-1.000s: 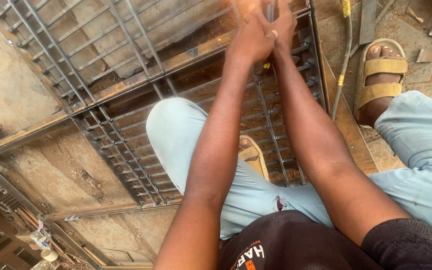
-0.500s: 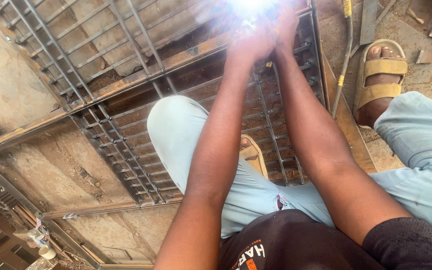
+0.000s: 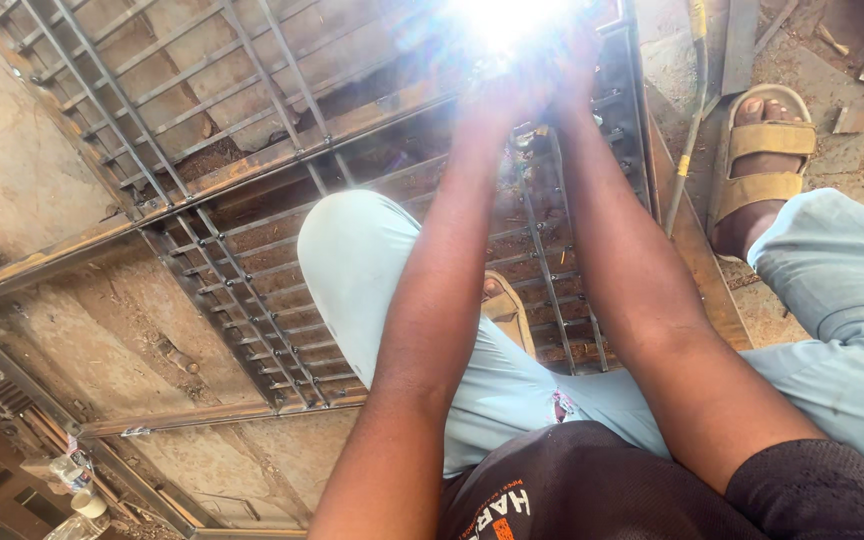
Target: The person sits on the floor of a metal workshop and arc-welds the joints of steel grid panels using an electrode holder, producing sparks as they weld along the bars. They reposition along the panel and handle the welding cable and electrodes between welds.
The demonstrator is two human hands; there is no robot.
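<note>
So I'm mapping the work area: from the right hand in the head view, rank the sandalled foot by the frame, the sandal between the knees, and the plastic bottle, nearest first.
From the right hand, half lost in glare:
1. Sandalled foot, to its right beside the grille frame.
2. Sandal between the knees, below, on the bars.
3. Plastic bottle, far bottom-left corner.

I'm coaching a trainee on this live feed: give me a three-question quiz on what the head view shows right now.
1. True or false: both hands are stretched out together over the metal grille.
2. What hides the hands? A) a cloth B) a bright white glare C) a bucket
3. What is worn on the foot at the upper right?

Key: 1 true. 2 B; the glare washes them out, so what they grip cannot be told. 3 A tan sandal, resting on the ground beside the grille's frame.
</note>
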